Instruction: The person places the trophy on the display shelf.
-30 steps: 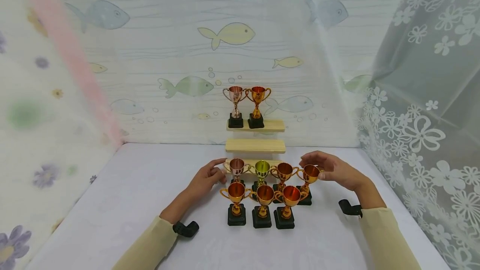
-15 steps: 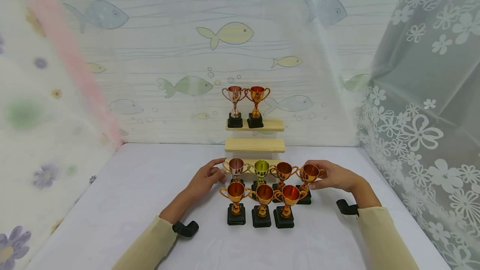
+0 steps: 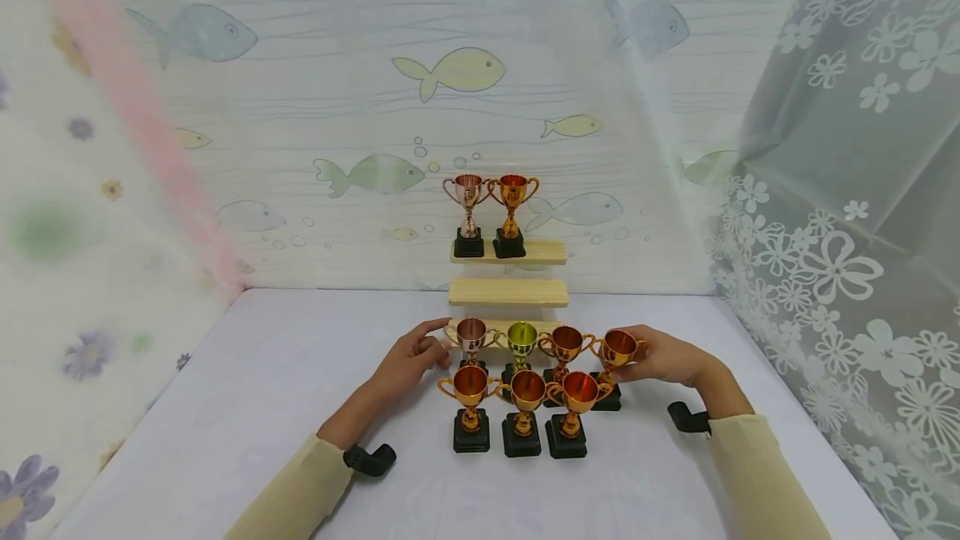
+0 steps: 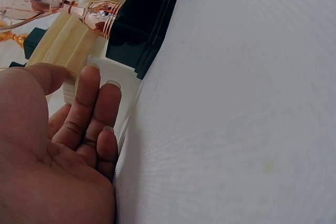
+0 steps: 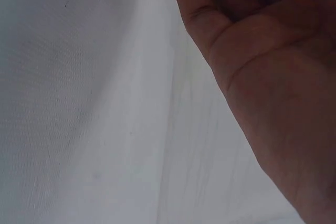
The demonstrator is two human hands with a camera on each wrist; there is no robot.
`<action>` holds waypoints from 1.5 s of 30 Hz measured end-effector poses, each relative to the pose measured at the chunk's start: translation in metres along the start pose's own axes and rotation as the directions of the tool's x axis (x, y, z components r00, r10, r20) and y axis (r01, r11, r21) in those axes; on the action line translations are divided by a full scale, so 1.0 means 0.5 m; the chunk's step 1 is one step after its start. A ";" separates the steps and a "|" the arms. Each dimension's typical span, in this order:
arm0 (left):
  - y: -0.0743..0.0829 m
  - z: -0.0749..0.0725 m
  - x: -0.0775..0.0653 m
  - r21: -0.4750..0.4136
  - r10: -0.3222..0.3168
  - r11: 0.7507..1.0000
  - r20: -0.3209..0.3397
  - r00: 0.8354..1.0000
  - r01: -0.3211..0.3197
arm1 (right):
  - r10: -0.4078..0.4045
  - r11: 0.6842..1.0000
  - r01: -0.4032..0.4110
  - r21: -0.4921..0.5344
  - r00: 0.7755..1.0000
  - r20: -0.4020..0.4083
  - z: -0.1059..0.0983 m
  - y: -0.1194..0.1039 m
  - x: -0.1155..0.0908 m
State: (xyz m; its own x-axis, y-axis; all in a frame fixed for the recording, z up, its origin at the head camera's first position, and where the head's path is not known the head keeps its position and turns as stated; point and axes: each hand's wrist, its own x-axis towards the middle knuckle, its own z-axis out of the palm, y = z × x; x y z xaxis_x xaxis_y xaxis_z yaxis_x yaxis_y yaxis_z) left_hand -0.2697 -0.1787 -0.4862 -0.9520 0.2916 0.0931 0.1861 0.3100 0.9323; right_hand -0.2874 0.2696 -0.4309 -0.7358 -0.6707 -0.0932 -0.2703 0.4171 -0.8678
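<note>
My right hand (image 3: 663, 354) holds the rightmost gold trophy cup (image 3: 619, 346), thumb toward its stem and fingers behind the cup. In the right wrist view the fingers of this hand (image 5: 283, 72) curl away at the top, and the trophy is mostly hidden. Beside the low wooden step, my left hand (image 3: 408, 361) lies with loosely bent fingers. The left wrist view has its fingertips (image 4: 88, 85) right by the step's end (image 4: 73, 45), close to the black base of a rose-gold trophy (image 4: 100, 17). That trophy stands upright, apart from the palm.
A yellow-gold trophy (image 3: 521, 342) and a copper-coloured one (image 3: 566, 342) share the back row. Ahead of them stand three gold trophies (image 3: 527, 390) on black bases. The wooden stand's top step (image 3: 546, 252) bears two trophies; its middle step (image 3: 508, 292) lies below.
My right hand has lowered from above the rightmost trophy and come round it, its thumb dropping toward the stem. The left hand stays in place.
</note>
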 end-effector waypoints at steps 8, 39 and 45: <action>-0.001 0.001 -0.001 0.004 0.001 1.000 0.000 1.000 -0.001 | -0.011 1.000 0.011 -0.014 1.000 0.003 0.004 -0.001 0.002; 0.015 -0.003 -0.003 -0.034 0.011 0.999 0.032 0.999 -0.010 | -0.038 0.998 0.056 0.032 0.911 -0.410 -0.021 -0.005 0.008; 0.016 -0.001 -0.005 -0.010 0.026 1.000 0.028 0.999 -0.026 | -0.060 0.995 0.091 0.035 0.854 -0.516 -0.021 -0.022 0.013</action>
State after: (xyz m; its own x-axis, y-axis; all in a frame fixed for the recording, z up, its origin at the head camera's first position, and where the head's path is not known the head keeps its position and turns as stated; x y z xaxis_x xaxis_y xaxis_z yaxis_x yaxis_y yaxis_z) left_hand -0.2662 -0.1776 -0.4788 -0.9396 0.3249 0.1075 0.2081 0.2929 0.9332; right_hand -0.2958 0.2670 -0.4169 -0.9329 -0.2816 0.2243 -0.3142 0.3324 -0.8893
